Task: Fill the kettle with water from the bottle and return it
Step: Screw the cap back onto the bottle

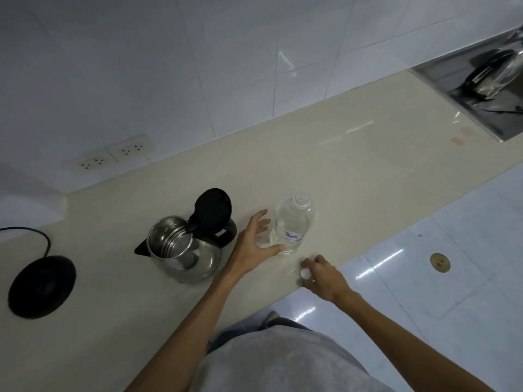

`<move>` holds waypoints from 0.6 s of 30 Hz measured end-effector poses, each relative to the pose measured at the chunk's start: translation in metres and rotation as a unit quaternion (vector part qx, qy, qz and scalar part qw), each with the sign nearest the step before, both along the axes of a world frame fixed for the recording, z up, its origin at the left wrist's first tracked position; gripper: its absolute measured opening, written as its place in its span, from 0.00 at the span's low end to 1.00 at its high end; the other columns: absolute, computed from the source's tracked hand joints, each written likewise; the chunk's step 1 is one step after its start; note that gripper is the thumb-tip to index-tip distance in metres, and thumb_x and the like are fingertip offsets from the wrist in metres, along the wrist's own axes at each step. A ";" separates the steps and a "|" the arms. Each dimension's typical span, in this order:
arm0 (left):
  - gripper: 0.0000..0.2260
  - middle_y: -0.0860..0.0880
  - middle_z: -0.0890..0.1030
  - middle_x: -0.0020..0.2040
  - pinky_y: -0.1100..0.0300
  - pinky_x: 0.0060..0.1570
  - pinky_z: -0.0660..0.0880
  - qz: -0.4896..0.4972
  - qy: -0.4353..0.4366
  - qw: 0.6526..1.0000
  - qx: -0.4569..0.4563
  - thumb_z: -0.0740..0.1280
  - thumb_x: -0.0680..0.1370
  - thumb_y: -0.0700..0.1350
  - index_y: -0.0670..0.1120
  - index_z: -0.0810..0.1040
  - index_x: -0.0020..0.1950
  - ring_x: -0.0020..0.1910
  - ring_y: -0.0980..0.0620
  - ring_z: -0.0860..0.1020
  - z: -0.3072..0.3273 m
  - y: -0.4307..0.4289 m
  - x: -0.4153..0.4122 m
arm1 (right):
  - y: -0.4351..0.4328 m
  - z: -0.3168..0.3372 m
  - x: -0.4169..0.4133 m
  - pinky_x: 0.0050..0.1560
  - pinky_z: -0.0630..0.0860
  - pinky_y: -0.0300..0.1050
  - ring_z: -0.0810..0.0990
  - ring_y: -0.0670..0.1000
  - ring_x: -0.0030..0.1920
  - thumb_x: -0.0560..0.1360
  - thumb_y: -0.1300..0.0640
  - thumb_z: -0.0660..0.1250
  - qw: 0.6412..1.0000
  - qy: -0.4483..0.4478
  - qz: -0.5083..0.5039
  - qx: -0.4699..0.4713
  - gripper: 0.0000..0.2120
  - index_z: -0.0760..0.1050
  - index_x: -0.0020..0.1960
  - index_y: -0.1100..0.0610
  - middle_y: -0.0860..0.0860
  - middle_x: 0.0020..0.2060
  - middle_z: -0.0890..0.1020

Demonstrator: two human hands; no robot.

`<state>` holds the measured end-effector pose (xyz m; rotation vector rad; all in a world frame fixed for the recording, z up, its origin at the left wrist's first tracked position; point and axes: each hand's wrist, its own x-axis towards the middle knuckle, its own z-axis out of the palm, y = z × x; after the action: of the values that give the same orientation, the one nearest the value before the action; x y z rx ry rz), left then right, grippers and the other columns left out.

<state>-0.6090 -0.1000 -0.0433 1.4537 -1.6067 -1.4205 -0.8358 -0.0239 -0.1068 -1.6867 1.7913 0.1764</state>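
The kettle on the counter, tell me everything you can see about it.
The kettle is shiny stainless steel with a black handle, black spout and a round black lid hinged upright, fully open. The inside looks empty of water. It stands on the beige counter, off its round black base, which lies to its left. Nothing grips it; the left hand is just beside it, at the bottle.
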 end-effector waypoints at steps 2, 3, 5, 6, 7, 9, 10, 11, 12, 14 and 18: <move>0.44 0.50 0.79 0.69 0.55 0.69 0.76 0.014 0.007 1.000 0.010 0.84 0.65 0.52 0.60 0.65 0.75 0.66 0.63 0.77 0.001 0.005 0.001 | 0.005 -0.006 0.006 0.54 0.79 0.50 0.81 0.60 0.53 0.78 0.46 0.69 0.999 0.009 0.009 -0.029 0.23 0.71 0.69 0.53 0.56 0.62 0.73; 0.43 0.50 0.79 0.68 0.53 0.70 0.76 0.019 0.010 1.000 0.013 0.85 0.66 0.49 0.60 0.65 0.75 0.66 0.63 0.77 0.002 0.007 0.002 | 0.006 -0.008 0.009 0.55 0.79 0.49 0.82 0.60 0.53 0.79 0.48 0.68 0.999 0.012 0.019 -0.042 0.21 0.71 0.69 0.54 0.57 0.63 0.73; 0.43 0.51 0.78 0.68 0.50 0.71 0.76 0.024 0.015 0.999 0.014 0.85 0.69 0.45 0.58 0.65 0.76 0.66 0.63 0.77 0.005 0.009 0.002 | 0.006 -0.008 0.012 0.55 0.79 0.46 0.81 0.59 0.53 0.80 0.51 0.67 0.997 0.014 0.038 -0.059 0.19 0.71 0.69 0.55 0.58 0.62 0.74; 0.43 0.52 0.78 0.69 0.49 0.71 0.76 0.024 0.019 0.999 0.010 0.85 0.69 0.45 0.57 0.65 0.77 0.66 0.62 0.77 0.007 0.010 0.001 | 0.005 -0.004 0.012 0.55 0.79 0.46 0.81 0.59 0.53 0.80 0.52 0.68 0.997 0.011 0.037 -0.064 0.19 0.72 0.68 0.56 0.58 0.61 0.75; 0.43 0.53 0.77 0.70 0.49 0.71 0.76 0.023 0.024 0.999 0.004 0.85 0.69 0.45 0.55 0.66 0.79 0.67 0.61 0.77 0.011 0.010 0.001 | 0.000 0.005 0.010 0.55 0.80 0.47 0.82 0.59 0.51 0.79 0.52 0.69 0.997 0.004 0.026 -0.070 0.18 0.74 0.67 0.56 0.58 0.59 0.76; 0.45 0.53 0.76 0.72 0.51 0.71 0.76 0.022 0.030 0.999 -0.012 0.85 0.69 0.47 0.52 0.66 0.80 0.70 0.56 0.77 0.019 0.008 -0.002 | -0.015 0.032 0.000 0.53 0.81 0.53 0.83 0.60 0.46 0.75 0.55 0.72 0.995 -0.017 -0.012 -0.099 0.17 0.78 0.63 0.57 0.58 0.53 0.78; 0.45 0.53 0.76 0.73 0.52 0.71 0.75 0.022 0.035 0.999 -0.021 0.85 0.69 0.49 0.52 0.66 0.81 0.71 0.55 0.76 0.024 0.007 -0.004 | -0.025 0.051 -0.007 0.50 0.82 0.54 0.83 0.60 0.42 0.73 0.57 0.74 0.991 -0.028 -0.031 -0.127 0.16 0.80 0.60 0.57 0.58 0.50 0.78; 0.47 0.53 0.75 0.74 0.54 0.71 0.74 0.021 0.041 0.999 -0.029 0.85 0.68 0.52 0.51 0.65 0.81 0.73 0.54 0.75 0.030 0.005 -0.007 | -0.036 0.072 -0.014 0.47 0.82 0.53 0.83 0.59 0.39 0.71 0.59 0.75 0.985 -0.039 -0.044 -0.162 0.16 0.81 0.58 0.57 0.58 0.47 0.78; 0.48 0.53 0.74 0.76 0.56 0.72 0.73 0.019 0.046 0.998 -0.038 0.84 0.66 0.56 0.51 0.65 0.82 0.74 0.55 0.74 0.036 0.004 -0.009 | -0.047 0.095 -0.020 0.45 0.82 0.50 0.83 0.57 0.37 0.69 0.61 0.76 0.978 -0.049 -0.052 -0.197 0.15 0.82 0.56 0.58 0.57 0.45 0.79; 0.50 0.53 0.73 0.78 0.59 0.73 0.71 0.011 0.057 0.996 -0.061 0.82 0.64 0.61 0.51 0.65 0.82 0.76 0.56 0.72 0.049 0.001 -0.015 | -0.067 0.149 -0.029 0.43 0.79 0.43 0.83 0.54 0.34 0.68 0.64 0.77 0.964 -0.055 -0.045 -0.256 0.15 0.83 0.54 0.58 0.55 0.43 0.80; 0.50 0.54 0.73 0.78 0.60 0.74 0.69 0.005 0.079 0.994 -0.079 0.81 0.63 0.62 0.52 0.67 0.81 0.76 0.56 0.72 0.066 -0.008 -0.027 | -0.090 0.245 -0.029 0.43 0.80 0.40 0.84 0.50 0.38 0.71 0.62 0.77 0.945 -0.091 0.024 -0.313 0.14 0.83 0.56 0.56 0.53 0.44 0.83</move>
<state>-0.6359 -0.1077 0.0229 1.2279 -1.5718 -1.3340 -0.8647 -0.1138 0.1386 -2.0890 1.7680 -0.5723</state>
